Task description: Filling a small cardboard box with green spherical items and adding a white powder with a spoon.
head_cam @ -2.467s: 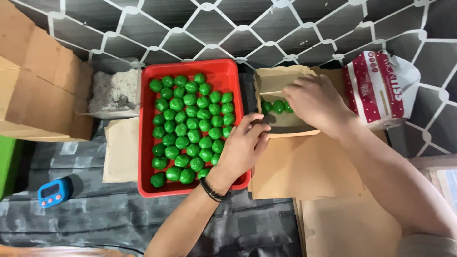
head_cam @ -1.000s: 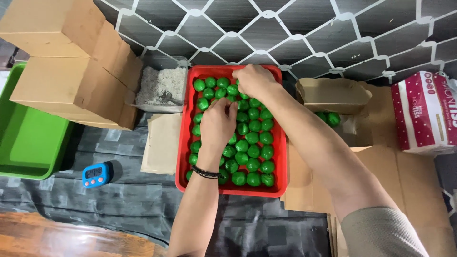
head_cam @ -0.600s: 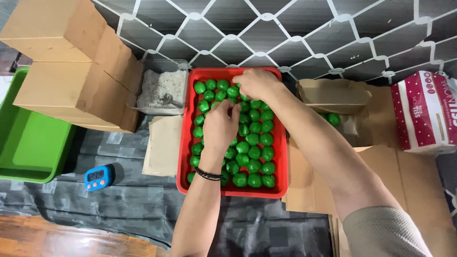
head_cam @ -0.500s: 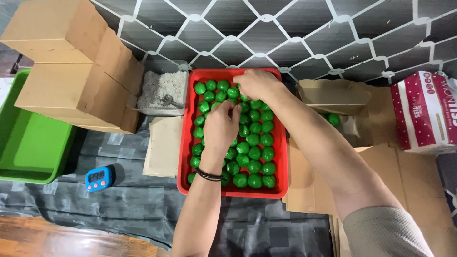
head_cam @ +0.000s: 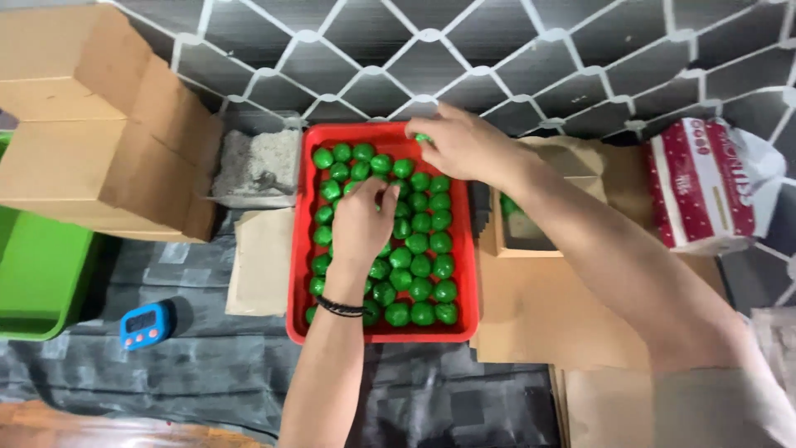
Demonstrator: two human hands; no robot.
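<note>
A red tray (head_cam: 301, 274) in the middle holds several small green balls (head_cam: 421, 265). My left hand (head_cam: 361, 224), with a black band at the wrist, rests on the balls in the tray's middle, its fingertips pinched around one ball. My right hand (head_cam: 464, 145) reaches over the tray's far right corner with a green ball (head_cam: 423, 138) showing under its fingers. Just right of the tray stands a small open cardboard box (head_cam: 531, 242) with a few green balls (head_cam: 509, 204) inside, partly hidden by my right forearm.
Stacked cardboard boxes (head_cam: 99, 124) stand at the far left, a green bin (head_cam: 33, 274) below them. A grey block (head_cam: 261, 166), a brown sheet (head_cam: 261, 261), a blue timer (head_cam: 145, 323), a red-and-white packet (head_cam: 705, 187) and flat brown paper (head_cam: 539, 315) surround the tray.
My right hand left the small box and came over the tray's far edge. My left hand shifted from the tray's right rim onto the balls in the middle.
</note>
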